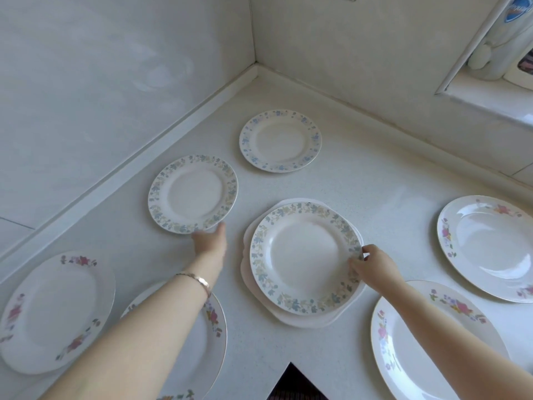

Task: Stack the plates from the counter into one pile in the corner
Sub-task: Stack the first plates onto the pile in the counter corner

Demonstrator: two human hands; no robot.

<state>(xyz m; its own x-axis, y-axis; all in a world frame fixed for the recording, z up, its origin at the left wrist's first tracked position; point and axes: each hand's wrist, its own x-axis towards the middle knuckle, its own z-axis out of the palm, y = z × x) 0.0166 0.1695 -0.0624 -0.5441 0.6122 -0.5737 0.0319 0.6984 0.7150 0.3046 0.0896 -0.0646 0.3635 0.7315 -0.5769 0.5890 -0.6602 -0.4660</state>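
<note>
In the head view, the left hand [210, 241] reaches the near rim of the left plate [192, 194], which lies just ahead of its fingers [202, 235]; I cannot tell whether they have closed on it. The right hand [372, 267] pinches the right rim of the middle plate [305, 258], which rests on a white plate [291, 320]. The corner [256, 73] of the tabletop [389, 183] lies beyond both hands, past the far plate [280, 140].

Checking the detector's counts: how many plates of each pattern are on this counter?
Blue-leaf rim plates: 3
Pink-flower plates: 4
Plain white plate: 1
Total: 8
</note>
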